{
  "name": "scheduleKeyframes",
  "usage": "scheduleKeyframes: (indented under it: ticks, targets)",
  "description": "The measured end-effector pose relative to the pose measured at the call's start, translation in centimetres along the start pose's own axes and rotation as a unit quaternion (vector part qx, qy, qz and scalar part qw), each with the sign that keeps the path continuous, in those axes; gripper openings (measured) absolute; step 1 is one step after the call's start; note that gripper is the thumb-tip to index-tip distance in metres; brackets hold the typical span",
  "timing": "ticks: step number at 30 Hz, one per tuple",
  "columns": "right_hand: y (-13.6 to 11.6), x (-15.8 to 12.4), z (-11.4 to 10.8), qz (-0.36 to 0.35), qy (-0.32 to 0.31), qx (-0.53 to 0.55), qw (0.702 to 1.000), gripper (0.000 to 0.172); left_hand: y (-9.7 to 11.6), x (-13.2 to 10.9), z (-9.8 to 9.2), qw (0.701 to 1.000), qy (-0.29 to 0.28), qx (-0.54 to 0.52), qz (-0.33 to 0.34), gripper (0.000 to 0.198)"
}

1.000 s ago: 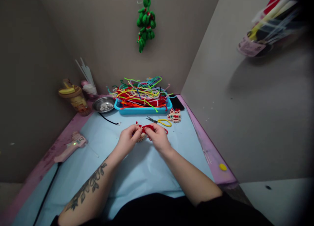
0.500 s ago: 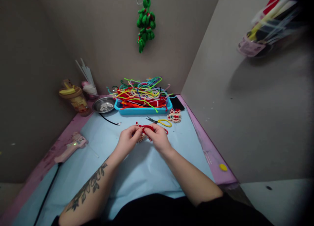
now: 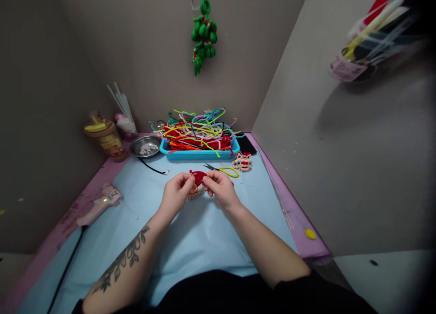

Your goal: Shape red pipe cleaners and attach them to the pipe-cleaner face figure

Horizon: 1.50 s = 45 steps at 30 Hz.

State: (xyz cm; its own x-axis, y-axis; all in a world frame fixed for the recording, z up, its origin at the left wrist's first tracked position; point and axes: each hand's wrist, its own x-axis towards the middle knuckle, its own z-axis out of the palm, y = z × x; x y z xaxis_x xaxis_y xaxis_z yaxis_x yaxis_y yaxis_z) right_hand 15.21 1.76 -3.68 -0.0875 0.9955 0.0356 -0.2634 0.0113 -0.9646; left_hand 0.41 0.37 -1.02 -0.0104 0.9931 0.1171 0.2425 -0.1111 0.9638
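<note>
Bench work by head cam, as I view it remotely: L hand (image 3: 176, 190) and R hand (image 3: 222, 190) face ea. other over the blue cloth (image 3: 211, 241), ea. grip pinched on the red strip (image 3: 199, 176) btwn them. Cream ornament (image 3: 195, 195) just below strip, partly hidden. Beyond: scissors (image 3: 218, 169), then blue tray (image 3: 197, 156) w/ fuzzy sticks (image 3: 194, 131); 2nd ornament (image 3: 243, 163) R of scissors.

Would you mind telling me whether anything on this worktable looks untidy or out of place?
Slightly: tangled multicoloured fuzzy stems jut past the rim of the rectangular light-blue tray, untidy rather than contained. Nothing looks clearly spilled or damaged.
</note>
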Motion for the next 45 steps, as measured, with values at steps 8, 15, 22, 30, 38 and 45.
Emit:
scheduleKeyframes:
  ticks: [8, 15, 22, 30, 38, 45]
  targets:
    - [-0.1, 0.1, 0.1, 0.027, 0.016, 0.058, 0.998, 0.029, -0.2, 0.0, 0.1, 0.999, -0.030, -0.023, -0.009, 0.027]
    - [-0.8, 0.1, -0.2, 0.030, 0.008, 0.030, 0.999, 0.030, 0.0, 0.1, -0.2, 0.999, -0.049, -0.010, -0.006, 0.027]
    - [-0.8, 0.1, -0.5, 0.026, -0.031, -0.028, 0.999, 0.024, -0.1, 0.5, -0.8, 0.995, -0.092, 0.024, -0.002, 0.029]
    - [-0.2, -0.2, 0.1, -0.039, 0.012, -0.051, 0.998, 0.022, -0.3, 0.2, 0.3, 0.981, -0.082, -0.167, -0.048, 0.042]
    - [-0.8, -0.5, -0.1, -0.084, -0.049, -0.154, 0.983, 0.017, -0.3, 0.3, -0.4, 0.999, -0.009, -0.035, 0.012, 0.031]
    - [-1.5, -0.4, -0.7, -0.058, -0.087, -0.145, 0.984, 0.018, 0.0, 0.4, -0.9, 0.994, -0.032, -0.102, -0.037, 0.025]
